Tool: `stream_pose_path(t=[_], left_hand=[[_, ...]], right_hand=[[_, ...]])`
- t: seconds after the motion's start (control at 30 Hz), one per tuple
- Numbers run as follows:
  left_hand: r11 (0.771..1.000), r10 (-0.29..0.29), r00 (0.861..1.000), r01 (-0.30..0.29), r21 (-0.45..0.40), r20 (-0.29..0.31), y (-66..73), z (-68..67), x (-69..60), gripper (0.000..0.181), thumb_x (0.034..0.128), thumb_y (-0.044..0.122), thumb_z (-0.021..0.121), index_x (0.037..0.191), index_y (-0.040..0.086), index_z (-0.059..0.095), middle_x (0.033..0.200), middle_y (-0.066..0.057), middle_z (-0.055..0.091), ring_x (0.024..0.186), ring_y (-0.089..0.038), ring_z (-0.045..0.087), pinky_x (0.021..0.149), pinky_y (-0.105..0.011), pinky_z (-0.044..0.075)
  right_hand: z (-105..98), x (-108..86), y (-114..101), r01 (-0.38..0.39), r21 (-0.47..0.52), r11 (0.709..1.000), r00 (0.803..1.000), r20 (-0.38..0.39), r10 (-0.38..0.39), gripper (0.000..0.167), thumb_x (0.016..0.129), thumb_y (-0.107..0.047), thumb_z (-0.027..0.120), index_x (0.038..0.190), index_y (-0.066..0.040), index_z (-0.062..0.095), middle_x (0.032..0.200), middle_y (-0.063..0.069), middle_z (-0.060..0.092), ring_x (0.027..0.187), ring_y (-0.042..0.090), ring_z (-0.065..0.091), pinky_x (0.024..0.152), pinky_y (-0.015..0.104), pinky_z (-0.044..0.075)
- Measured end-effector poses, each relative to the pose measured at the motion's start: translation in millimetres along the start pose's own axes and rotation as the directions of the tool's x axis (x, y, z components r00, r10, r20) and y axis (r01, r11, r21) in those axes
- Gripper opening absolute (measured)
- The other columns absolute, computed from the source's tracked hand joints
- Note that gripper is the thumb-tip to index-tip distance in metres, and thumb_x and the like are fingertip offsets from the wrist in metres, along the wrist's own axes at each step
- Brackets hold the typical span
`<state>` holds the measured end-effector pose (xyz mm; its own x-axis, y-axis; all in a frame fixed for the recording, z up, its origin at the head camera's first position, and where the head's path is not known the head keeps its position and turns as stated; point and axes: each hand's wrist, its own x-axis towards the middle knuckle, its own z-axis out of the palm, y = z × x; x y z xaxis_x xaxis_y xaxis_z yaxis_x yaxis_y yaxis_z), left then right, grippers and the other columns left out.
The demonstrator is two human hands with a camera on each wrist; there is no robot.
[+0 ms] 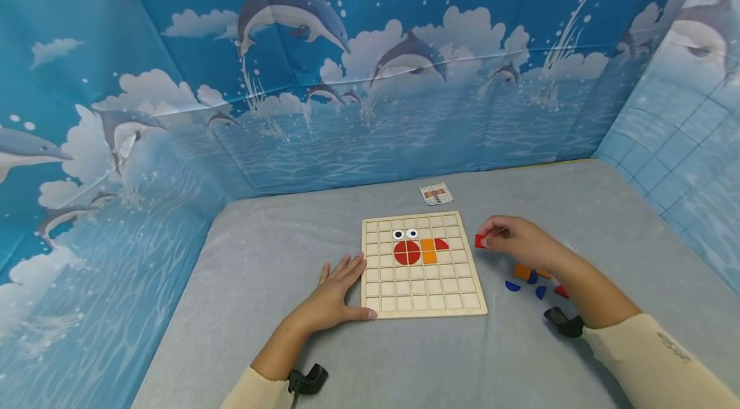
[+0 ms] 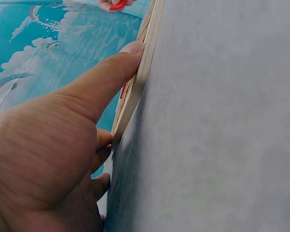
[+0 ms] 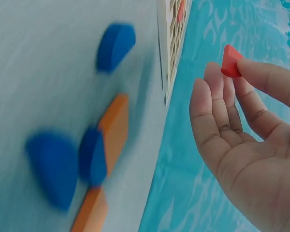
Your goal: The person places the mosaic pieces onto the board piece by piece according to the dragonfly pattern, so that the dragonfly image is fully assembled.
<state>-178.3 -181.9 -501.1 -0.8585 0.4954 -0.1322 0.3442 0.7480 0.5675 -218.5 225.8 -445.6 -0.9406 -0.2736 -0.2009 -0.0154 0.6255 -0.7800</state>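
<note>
A wooden grid board (image 1: 424, 303) lies on the grey surface, with a red circle of quarter pieces (image 1: 407, 253), two eye pieces (image 1: 405, 234), orange pieces (image 1: 428, 251) and a red quarter piece (image 1: 441, 244) in its cells. My left hand (image 1: 332, 296) rests at the board's left edge, fingers extended. Its thumb (image 2: 118, 65) touches the near left corner. Just off the board's right side, my right hand (image 1: 520, 242) pinches a small red quarter-circle piece (image 3: 230, 62) between thumb and fingertip. The other fingers of that hand hold nothing.
Loose blue pieces (image 1: 512, 286), orange pieces (image 1: 523, 272) and a red piece (image 1: 562, 291) lie right of the board, below the right forearm. A small pattern card (image 1: 437, 194) lies beyond the board. A dolphin-print curtain (image 1: 370, 133) stands behind.
</note>
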Motion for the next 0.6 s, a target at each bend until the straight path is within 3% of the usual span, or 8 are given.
stream_pose_path(t=[0.33,0.6], left_hand=[[1.000,-0.005,1.000,0.005,-0.003,0.004,0.8,-0.4,-0.4,0.108,0.0791,0.060,0.079,0.162,0.019,0.024,0.170,0.007,0.016,0.160,-0.023,0.003,0.125,-0.061,-0.007],[1.000,-0.006,1.000,0.006,0.002,-0.003,0.1,-0.9,0.1,0.108,0.0793,0.059,0.079,0.162,0.018,0.024,0.171,0.007,0.016,0.160,-0.024,0.004,0.125,-0.061,-0.007]], right_hand=[[28.2,14.5,-15.7,0.069,0.027,0.997,0.997,0.037,-0.070,0.015,0.097,-0.014,0.066,0.109,-0.005,0.067,0.096,0.008,0.066,0.088,0.024,0.062,0.080,0.036,0.055],[44.9,29.4,-20.5,0.100,-0.036,0.994,0.994,0.048,-0.098,0.010,0.095,-0.007,0.066,0.104,-0.005,0.069,0.090,0.006,0.065,0.080,0.017,0.058,0.071,0.028,0.051]])
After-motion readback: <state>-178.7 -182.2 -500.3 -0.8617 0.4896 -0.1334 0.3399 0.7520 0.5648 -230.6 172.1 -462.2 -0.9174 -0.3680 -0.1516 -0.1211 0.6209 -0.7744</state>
